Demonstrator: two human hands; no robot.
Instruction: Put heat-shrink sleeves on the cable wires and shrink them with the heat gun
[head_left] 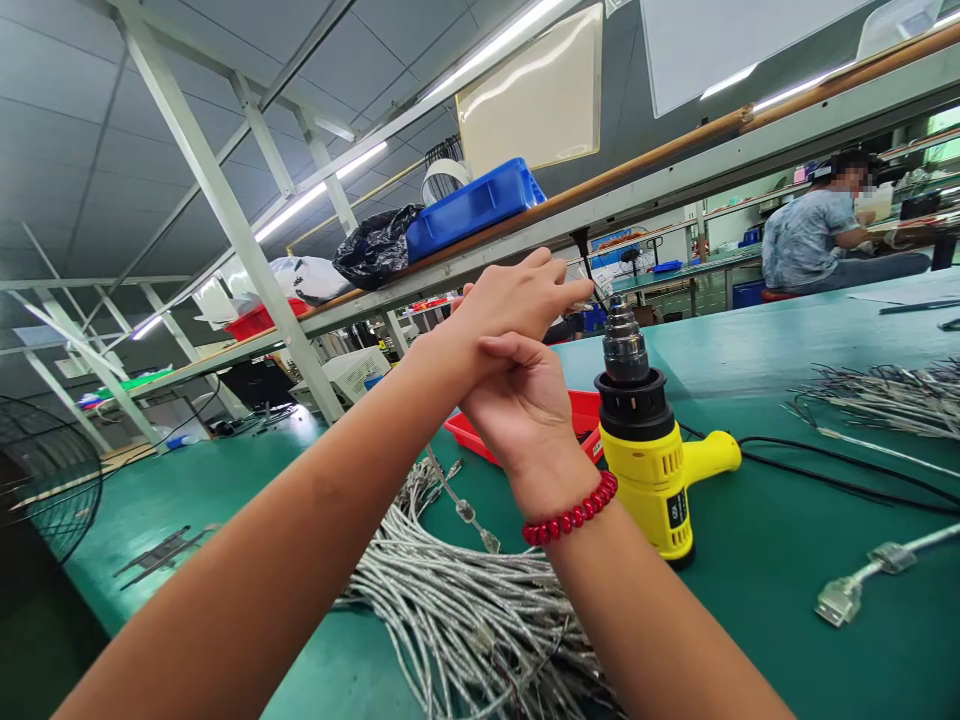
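Observation:
My left hand [517,295] is raised, back upward, its fingers stretched forward and slightly apart; nothing shows in it. Around its wrist my right hand [529,405] is closed, thumb on top, with a red bead bracelet [571,515] on the right wrist. Under my arms lies a big bundle of silver braided cables [465,600]. One cable with a clear USB plug [489,541] rises from the pile. Just right of my hands a yellow heat gun [649,470] stands upright, its metal nozzle [625,340] pointing up. My right hand partly hides a red tray [476,437].
More cut cables [892,400] lie on the green table [772,600] at right, near a loose USB connector [840,600] and a black cord [825,475]. A shelf above holds a blue bin [476,212]. A fan [49,480] stands left. Another person [814,230] sits far right.

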